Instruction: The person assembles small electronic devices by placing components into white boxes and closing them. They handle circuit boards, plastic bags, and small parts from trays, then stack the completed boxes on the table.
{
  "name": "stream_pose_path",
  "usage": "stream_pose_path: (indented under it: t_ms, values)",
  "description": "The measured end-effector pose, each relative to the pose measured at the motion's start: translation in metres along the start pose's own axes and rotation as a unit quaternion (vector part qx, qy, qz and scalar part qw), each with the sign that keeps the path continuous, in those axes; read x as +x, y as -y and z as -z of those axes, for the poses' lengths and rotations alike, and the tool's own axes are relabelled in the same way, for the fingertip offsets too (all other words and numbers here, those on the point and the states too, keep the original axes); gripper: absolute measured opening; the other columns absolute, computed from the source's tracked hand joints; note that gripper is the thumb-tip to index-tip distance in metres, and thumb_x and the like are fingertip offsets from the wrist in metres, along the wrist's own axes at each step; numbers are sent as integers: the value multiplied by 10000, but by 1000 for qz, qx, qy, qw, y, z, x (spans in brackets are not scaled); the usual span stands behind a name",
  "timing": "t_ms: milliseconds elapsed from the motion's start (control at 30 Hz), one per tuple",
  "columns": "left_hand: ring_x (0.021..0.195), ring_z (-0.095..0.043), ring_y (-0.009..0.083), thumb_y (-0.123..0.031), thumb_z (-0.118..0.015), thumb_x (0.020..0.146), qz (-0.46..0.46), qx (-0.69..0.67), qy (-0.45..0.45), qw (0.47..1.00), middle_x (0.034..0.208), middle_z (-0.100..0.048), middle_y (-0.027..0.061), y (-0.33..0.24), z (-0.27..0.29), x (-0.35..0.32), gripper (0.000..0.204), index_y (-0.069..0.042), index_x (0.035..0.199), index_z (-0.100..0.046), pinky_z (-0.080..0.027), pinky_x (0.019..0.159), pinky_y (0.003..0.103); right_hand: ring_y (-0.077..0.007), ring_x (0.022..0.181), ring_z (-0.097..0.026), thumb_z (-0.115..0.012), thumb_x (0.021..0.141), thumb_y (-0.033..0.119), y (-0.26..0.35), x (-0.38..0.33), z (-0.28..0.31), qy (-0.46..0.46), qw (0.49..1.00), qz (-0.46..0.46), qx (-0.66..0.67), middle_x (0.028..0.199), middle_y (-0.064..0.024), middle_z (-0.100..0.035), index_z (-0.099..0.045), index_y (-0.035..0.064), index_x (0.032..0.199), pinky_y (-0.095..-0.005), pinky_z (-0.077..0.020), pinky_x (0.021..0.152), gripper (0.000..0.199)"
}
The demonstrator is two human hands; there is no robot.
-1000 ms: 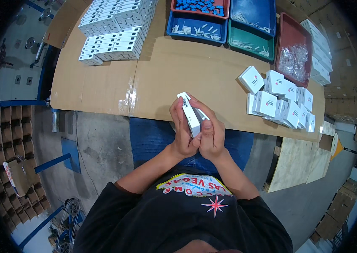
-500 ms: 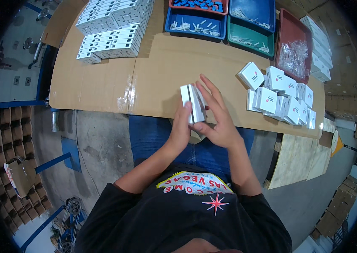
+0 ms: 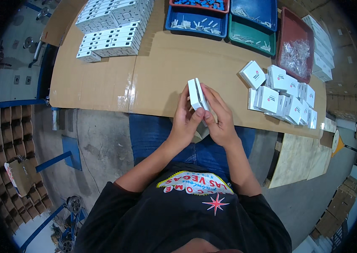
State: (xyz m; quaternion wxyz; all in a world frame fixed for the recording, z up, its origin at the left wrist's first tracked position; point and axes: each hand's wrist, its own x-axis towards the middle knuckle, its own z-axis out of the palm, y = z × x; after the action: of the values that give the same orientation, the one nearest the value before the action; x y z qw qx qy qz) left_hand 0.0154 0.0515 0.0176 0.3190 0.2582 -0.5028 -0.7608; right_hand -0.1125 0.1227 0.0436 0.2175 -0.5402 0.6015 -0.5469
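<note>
Between my two hands, a small white box (image 3: 195, 93) is held on edge above the table's near edge. A narrow gap runs along its upper side, as between two flat halves. My left hand (image 3: 182, 127) is closed round its left side, the thumb pressing the near end. On the other side, my right hand (image 3: 221, 126) closes on it with the fingers along the right face and the thumb beside the left one. My fingers hide its lower part. To the right lies a pile of white square boxes with printed tops (image 3: 268, 99).
White slotted units (image 3: 115, 44) stand stacked at the far left of the cardboard-covered table (image 3: 98, 88). At the back are blue trays (image 3: 174, 30), a green tray (image 3: 246, 39) with small white pieces, and a dark red tray (image 3: 292, 31) with clear plastic bags.
The white box has shifted slightly right and up and turned a little. The fingers of my right hand, spread before, have closed against it; both thumbs now meet at its near end.
</note>
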Motion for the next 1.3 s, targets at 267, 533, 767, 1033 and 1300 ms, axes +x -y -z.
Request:
stream_pose_path:
  t_ms: [267, 533, 767, 1033, 1300]
  values:
    - [1248, -534, 212, -386, -870, 835, -15, -95, 5, 995, 1332, -519, 110, -8, -2, 0, 952, -12, 1516, -321, -446, 1061, 366, -387, 1340, -549, -639, 997, 312, 0, -4, -3, -10, 999, 1, 54, 1446, -258, -541, -519, -18, 1408, -422, -420, 1120, 541]
    - [1202, -551, 177, -283, -861, 842, -30, -106, -50, 993, 1287, -554, 91, -14, -9, -4, 834, 25, 1471, -407, -452, 1035, 327, -400, 1325, -565, -577, 1034, 308, 2, -4, -10, -28, 998, 30, 39, 1417, -273, -560, -540, -36, 1377, -432, -449, 1100, 487]
    - [1132, -593, 153, -179, -836, 850, -23, -125, -76, 989, 1250, -589, 93, -9, -11, -4, 771, 64, 1453, -422, -492, 999, 310, -408, 1286, -601, -497, 1078, 287, 1, -7, -16, -62, 997, 24, 25, 1367, -275, -604, -563, -54, 1342, -434, -472, 1077, 436]
    - [1145, -592, 156, -164, -832, 847, -32, -124, -96, 987, 1255, -592, 102, -5, -11, -6, 765, 86, 1446, -427, -492, 1004, 313, -396, 1316, -582, -452, 1098, 295, 4, -9, -24, -81, 995, 13, 48, 1377, -267, -605, -563, -61, 1341, -436, -435, 1115, 445]
    - [1130, -606, 160, -179, -812, 876, -47, -133, -103, 985, 1228, -613, 98, -6, -15, -6, 716, 65, 1441, -446, -497, 1000, 315, -382, 1356, -540, -443, 1101, 293, 3, -10, -21, -69, 992, -40, 100, 1408, -253, -588, -560, -43, 1379, -440, -409, 1132, 452]
